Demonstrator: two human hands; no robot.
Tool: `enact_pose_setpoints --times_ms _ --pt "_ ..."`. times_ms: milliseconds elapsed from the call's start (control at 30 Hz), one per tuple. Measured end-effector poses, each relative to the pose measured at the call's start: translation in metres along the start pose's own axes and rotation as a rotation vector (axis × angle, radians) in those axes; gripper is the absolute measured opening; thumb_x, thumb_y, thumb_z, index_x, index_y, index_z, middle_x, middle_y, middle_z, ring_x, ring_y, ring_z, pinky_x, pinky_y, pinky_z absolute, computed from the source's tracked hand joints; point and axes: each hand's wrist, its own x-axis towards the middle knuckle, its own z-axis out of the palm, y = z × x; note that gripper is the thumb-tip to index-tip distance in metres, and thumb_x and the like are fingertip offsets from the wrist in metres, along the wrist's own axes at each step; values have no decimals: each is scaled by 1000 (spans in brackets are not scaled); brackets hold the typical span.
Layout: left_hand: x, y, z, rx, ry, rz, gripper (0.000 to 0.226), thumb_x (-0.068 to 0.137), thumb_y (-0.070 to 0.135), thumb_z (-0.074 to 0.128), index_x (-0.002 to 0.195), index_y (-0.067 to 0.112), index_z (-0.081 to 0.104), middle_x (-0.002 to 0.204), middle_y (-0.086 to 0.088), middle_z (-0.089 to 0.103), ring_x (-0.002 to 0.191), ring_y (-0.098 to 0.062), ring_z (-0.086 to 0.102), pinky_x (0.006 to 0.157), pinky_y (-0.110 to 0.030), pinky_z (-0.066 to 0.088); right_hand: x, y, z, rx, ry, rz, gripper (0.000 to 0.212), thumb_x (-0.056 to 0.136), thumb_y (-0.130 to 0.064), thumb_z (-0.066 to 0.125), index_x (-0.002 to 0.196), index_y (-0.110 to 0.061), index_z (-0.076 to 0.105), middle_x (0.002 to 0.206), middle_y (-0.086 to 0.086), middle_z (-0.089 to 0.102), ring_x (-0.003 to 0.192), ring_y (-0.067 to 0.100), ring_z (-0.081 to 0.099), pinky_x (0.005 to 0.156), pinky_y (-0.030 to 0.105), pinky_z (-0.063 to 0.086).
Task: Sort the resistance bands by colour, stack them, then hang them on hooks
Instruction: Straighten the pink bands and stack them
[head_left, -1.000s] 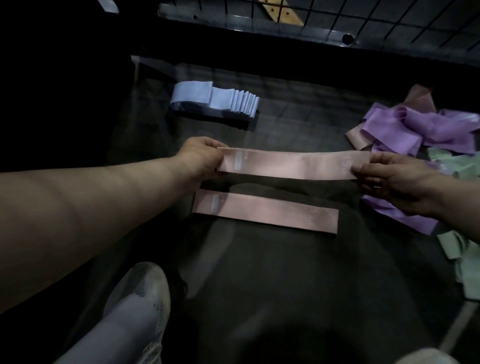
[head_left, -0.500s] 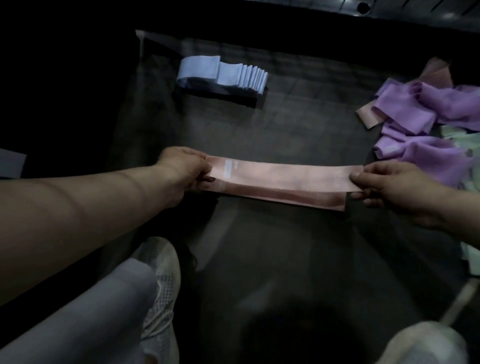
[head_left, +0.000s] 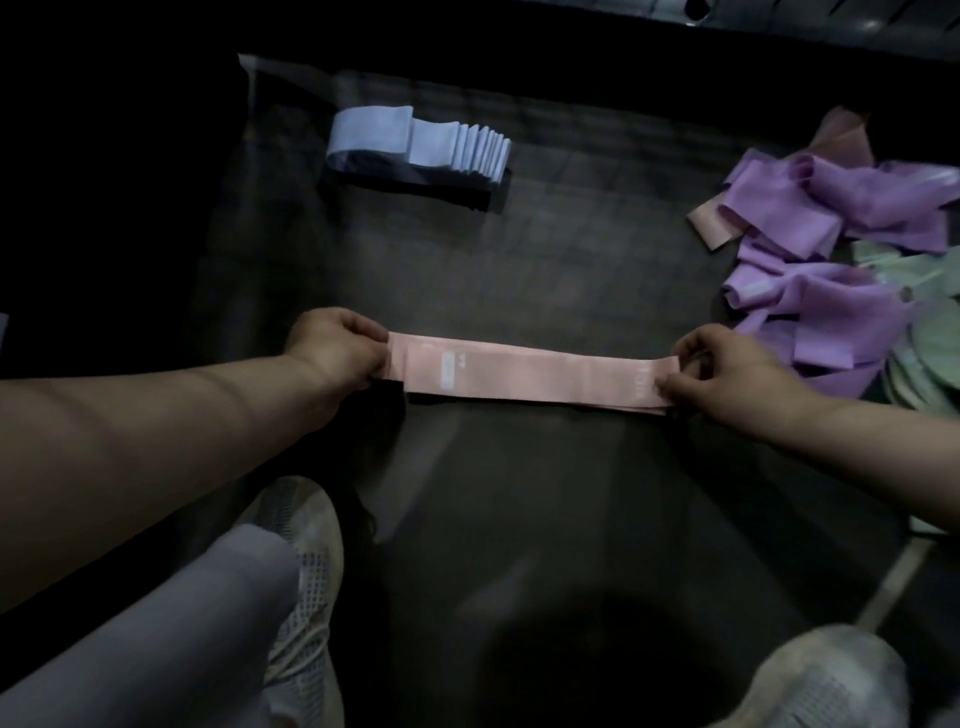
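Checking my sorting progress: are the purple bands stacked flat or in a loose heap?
A loose heap: the purple bands lie crumpled and overlapping on the right, unlike the neatly stacked blue bands.

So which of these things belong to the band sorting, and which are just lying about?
For the job: pink bands, gripped at the ends by the left hand and right hand; blue stack; purple pile; green bands.
Not part of it: the person's pale shoe; dark mat.
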Motion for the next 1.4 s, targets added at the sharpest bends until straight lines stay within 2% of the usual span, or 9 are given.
enact_pose_setpoints --times_ms 133,233,467,667,867,1033,1167,1300,1400 --pt "1 -1 1 226 127 167 14 83 11 66 92 21 61 103 -8 65 88 -24 63 85 -31 54 0 -1 7 -104 15 -49 26 85 -25 75 101 -20 55 75 -9 62 66 1 56 54 17 36" --pt "-11 3 6 345 146 283 19 83 23 66 97 25 52 109 -5 56 92 -23 58 87 -31 49 0 -2 8 -114 24 -52 25 85 -27 75 100 -21 56 77 -10 62 69 1 56 57 16 37" --pt "-27 -6 26 330 55 93 49 77 38 80 109 18 49 123 -8 48 103 -26 59 95 -31 48 -8 -3 6 -109 39 -69 24 86 -25 75 99 -22 55 73 -11 62 69 1 56 58 19 37" --pt "-21 -16 21 235 159 -92 45 84 28 73 120 13 50 127 -11 50 108 -29 58 87 -29 45 -15 -7 5 -103 23 -58 22 87 -25 73 101 -23 56 79 -12 60 72 -1 55 61 27 39" --pt "-20 -22 20 206 160 -47 18 84 20 68 94 18 53 97 -6 63 90 -25 63 70 -24 41 -16 -9 4 -86 26 -36 23 87 -24 73 102 -24 56 79 -12 59 72 -1 54 63 28 38" --pt "-23 -19 20 298 157 78 37 77 35 72 98 25 43 107 2 43 100 -26 58 93 -38 49 -14 -9 3 -82 30 -32 24 86 -23 73 103 -22 57 80 -11 60 73 0 54 65 29 39" --pt "-24 -25 26 292 78 8 33 80 33 73 91 26 42 99 -2 63 89 -25 64 86 -37 54 -14 -7 3 -81 26 -32 25 86 -22 74 104 -21 56 79 -10 60 73 1 56 64 28 40" --pt "-26 -23 25 232 133 18 19 83 18 64 87 24 46 89 -5 65 81 -25 62 74 -29 50 -13 -7 2 -77 40 -50 24 85 -19 74 102 -19 57 77 -8 60 71 5 57 70 31 42" --pt "-26 -21 22 222 136 32 26 78 28 71 88 22 48 91 -3 65 81 -25 65 76 -32 54 -12 -7 3 -90 48 -43 24 85 -20 75 102 -19 57 78 -9 60 70 6 55 71 31 41"
